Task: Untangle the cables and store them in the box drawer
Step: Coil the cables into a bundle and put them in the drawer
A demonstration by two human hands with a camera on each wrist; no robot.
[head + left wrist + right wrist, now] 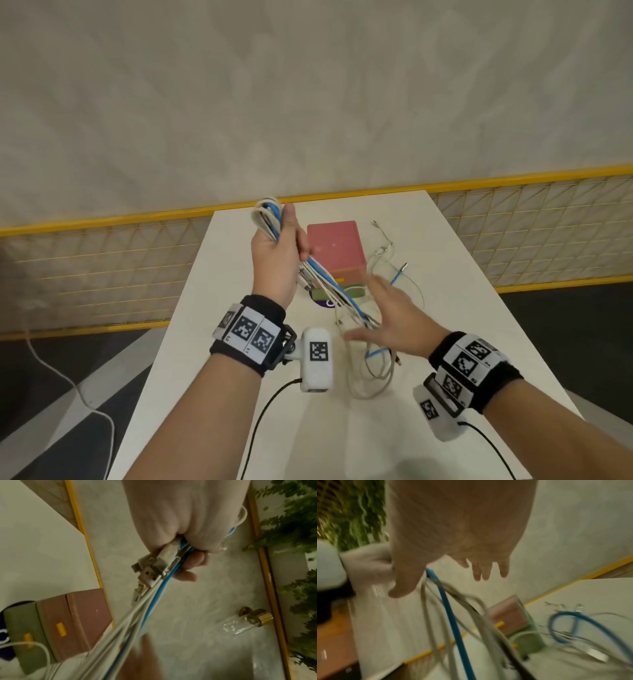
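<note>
My left hand [279, 248] is raised above the white table [212, 308] and grips a bundle of white and blue cables [270, 219]; their loops stick out above the fist. In the left wrist view the bundle [164, 566] runs out of my fist with white USB plugs [149, 568] showing. The strands slant down to my right hand [387, 322], which is flat with straight, spread fingers [485, 569] against the hanging cables [448, 605]. The pink box [334, 245] sits behind, its green drawer [346, 293] pulled out in front. Loose cable ends [397, 270] lie to the right.
A yellow-framed wire fence [102, 260] runs behind the table, with a pale wall above it. A white cord [78, 390] trails over the dark floor at left. Black leads [270, 404] hang from my wrist cameras. Green foliage [295, 527] fills one edge of the wrist views.
</note>
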